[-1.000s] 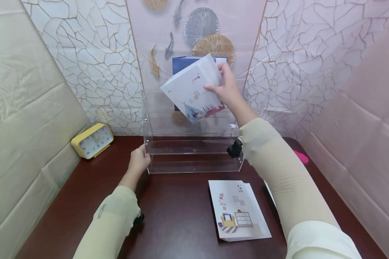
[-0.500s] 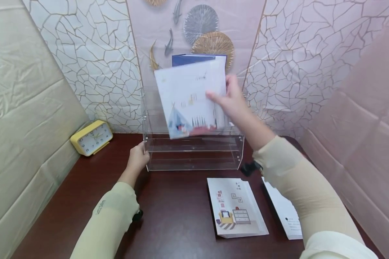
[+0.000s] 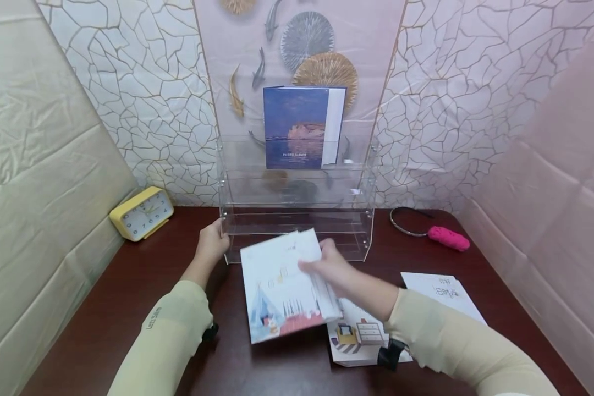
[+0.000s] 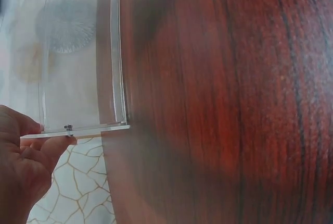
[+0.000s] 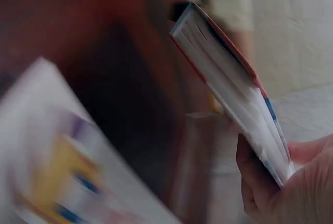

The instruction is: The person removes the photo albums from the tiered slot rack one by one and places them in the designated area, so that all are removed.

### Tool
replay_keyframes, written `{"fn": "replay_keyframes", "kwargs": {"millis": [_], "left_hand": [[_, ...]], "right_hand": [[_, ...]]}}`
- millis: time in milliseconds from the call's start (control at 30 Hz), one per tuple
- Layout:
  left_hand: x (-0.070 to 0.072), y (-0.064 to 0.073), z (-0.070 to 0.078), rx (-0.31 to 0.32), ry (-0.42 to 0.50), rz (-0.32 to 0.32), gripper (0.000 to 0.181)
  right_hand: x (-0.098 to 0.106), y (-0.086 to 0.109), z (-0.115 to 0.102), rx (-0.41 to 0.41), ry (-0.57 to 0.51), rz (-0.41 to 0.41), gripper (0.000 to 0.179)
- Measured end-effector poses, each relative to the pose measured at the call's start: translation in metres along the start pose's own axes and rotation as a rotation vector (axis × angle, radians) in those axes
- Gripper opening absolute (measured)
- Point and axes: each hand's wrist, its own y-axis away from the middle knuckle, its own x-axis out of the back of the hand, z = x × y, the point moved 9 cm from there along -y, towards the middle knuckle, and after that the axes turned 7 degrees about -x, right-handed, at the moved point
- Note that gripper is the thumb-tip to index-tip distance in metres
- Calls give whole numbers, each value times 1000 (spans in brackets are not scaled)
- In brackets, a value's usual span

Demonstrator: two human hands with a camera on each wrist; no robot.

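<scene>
My right hand grips a white book with a blue tent on its cover, thumb on the front. It hangs tilted before the clear acrylic rack. In the right wrist view the held book shows its page edges. My left hand holds the rack's left side panel; in the left wrist view thumb and fingers lie on either side of the panel. A blue photo album stands upright in the top tier. A second white book, with a yellow armchair on it, lies partly hidden under my right forearm.
Another white book lies at the right, partly covered by the sleeve. Behind it are a headband and a bright pink bundle. A yellow alarm clock stands at the back left, near the fabric wall.
My right hand has brought the white book down from in front of the blue album to the rack's lower front, uncovering the album. My left hand has stayed on the rack.
</scene>
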Motion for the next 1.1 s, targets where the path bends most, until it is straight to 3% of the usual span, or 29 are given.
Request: {"fn": "replay_keyframes", "kwargs": {"millis": [167, 367, 533, 733, 900, 1100], "left_hand": [[0, -1, -2, -2, -3, -1, 42], [-3, 0, -4, 21, 16, -15, 42], [-3, 1, -3, 29, 16, -28, 42], [-3, 2, -2, 39, 21, -36, 43], [-1, 1, -2, 23, -1, -30, 42], [-2, 2, -2, 31, 12, -37, 44]], "right_hand": [[-24, 4, 48, -88, 90, -16, 73], [-40, 7, 76, -137, 82, 18, 92], [-42, 10, 84, -125, 124, 68, 95], [-43, 17, 84, -43, 221, 84, 90], [-49, 21, 78, 43, 396, 69, 87], [-55, 23, 79, 91, 587, 33, 83]]}}
